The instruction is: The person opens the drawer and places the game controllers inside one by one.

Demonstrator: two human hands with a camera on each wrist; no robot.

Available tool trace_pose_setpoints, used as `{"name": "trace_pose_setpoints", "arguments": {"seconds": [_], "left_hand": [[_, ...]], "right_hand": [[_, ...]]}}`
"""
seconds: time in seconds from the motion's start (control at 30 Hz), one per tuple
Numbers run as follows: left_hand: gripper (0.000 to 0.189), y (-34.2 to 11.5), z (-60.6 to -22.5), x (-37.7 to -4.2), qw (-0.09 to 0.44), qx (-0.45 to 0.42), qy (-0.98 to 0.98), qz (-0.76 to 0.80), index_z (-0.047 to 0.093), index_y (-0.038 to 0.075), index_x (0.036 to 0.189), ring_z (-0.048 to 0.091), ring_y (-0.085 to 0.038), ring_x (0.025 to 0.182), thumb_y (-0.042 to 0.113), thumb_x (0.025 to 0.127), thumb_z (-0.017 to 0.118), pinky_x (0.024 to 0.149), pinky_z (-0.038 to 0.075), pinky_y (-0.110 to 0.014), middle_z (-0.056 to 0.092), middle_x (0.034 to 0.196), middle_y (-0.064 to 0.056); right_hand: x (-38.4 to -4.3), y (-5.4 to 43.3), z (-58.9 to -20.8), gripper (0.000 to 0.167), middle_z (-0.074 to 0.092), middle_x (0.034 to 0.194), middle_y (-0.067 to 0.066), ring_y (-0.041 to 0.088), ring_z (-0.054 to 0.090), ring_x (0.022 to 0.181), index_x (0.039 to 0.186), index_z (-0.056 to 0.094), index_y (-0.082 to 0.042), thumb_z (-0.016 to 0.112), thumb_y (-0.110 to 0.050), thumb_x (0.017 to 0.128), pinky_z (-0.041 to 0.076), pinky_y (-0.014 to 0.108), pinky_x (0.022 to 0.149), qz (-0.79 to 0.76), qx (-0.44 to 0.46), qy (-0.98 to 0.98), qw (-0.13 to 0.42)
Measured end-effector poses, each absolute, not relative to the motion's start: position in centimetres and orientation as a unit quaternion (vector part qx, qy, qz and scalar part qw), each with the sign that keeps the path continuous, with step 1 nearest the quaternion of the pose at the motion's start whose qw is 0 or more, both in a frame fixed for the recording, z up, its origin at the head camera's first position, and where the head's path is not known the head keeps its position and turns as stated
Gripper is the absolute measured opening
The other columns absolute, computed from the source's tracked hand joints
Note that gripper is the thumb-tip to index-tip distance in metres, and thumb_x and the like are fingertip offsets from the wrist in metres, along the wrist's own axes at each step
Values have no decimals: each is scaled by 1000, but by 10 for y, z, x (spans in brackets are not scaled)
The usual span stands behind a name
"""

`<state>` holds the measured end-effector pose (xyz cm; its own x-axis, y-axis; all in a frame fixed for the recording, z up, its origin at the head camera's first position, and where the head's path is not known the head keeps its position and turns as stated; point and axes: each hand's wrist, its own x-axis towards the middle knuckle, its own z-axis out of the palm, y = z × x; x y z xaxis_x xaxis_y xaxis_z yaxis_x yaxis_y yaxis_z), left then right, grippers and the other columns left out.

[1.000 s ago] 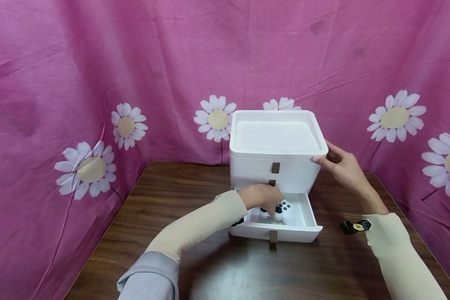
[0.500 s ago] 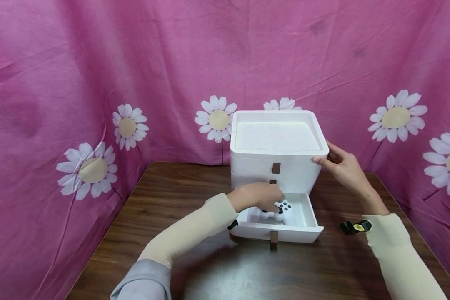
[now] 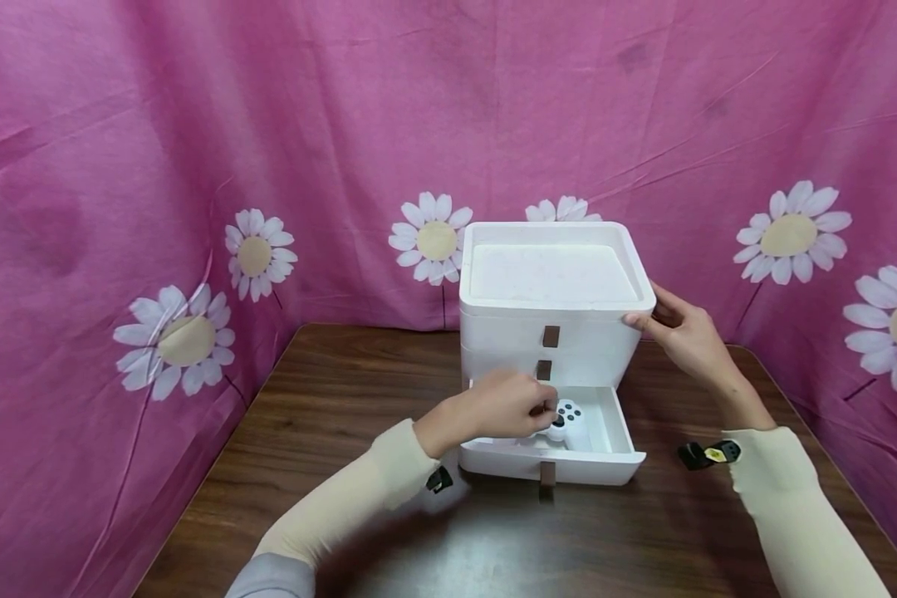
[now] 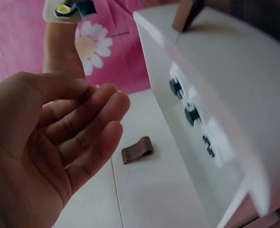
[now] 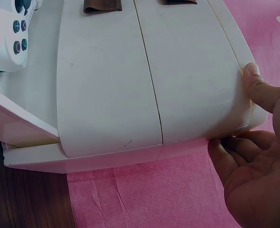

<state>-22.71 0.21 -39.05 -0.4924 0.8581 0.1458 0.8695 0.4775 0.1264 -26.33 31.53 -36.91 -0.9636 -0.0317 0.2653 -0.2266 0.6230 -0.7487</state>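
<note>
A white drawer cabinet (image 3: 508, 328) with brown pull tabs stands on the table. Its bottom drawer (image 3: 590, 468) is pulled out, and a white game controller (image 3: 576, 430) with black sticks lies inside. Over the drawer's left part is my left hand (image 3: 504, 405), hiding part of the controller in the head view. The left wrist view shows that hand's fingers loosely bent, with nothing in them and apart from the controller (image 4: 193, 115). My right hand (image 3: 683, 336) grips the cabinet's upper right front corner, its thumb (image 5: 256, 78) on the front and the other fingers on the side.
The cabinet's top is a shallow raised-rim tray (image 3: 553, 305). Brown wooden table surface (image 3: 344, 390) extends to both sides and in front. A pink cloth (image 3: 329, 124) printed with daisies hangs behind and at the sides.
My left hand has drawn back leftward and toward me from over the controller, showing the middle drawer's tab. The controller stays in the drawer. My right hand keeps its place on the cabinet.
</note>
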Motion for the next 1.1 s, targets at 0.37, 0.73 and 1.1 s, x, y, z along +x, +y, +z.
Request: {"name": "trace_pose_setpoints", "arguments": {"seconds": [0.37,0.73,1.1], "left_hand": [[10,-12,-429,-194,47,-451,-879,-150,76,23,94,41,5,59,24,101,68,52,31,-12,49,63,17],[9,-17,-465,-167,57,-382,-898,-210,81,22,93,48,8,62,23,97,73,60,41,-10,67,72,18],[12,-11,-497,-147,-20,-364,-897,-252,81,14,102,52,10,62,18,97,71,61,44,-9,70,73,14]], "right_hand": [[-261,314,-369,81,51,158,27,48,54,140,168,32,-22,73,-42,101,47,0,77,434,68,-891,111],[-259,313,-367,84,47,162,22,48,53,141,169,30,-21,73,-45,101,45,-2,79,441,64,-889,108],[-261,313,-369,83,51,159,24,48,54,141,168,31,-21,73,-45,101,46,-1,78,441,68,-889,104]]}}
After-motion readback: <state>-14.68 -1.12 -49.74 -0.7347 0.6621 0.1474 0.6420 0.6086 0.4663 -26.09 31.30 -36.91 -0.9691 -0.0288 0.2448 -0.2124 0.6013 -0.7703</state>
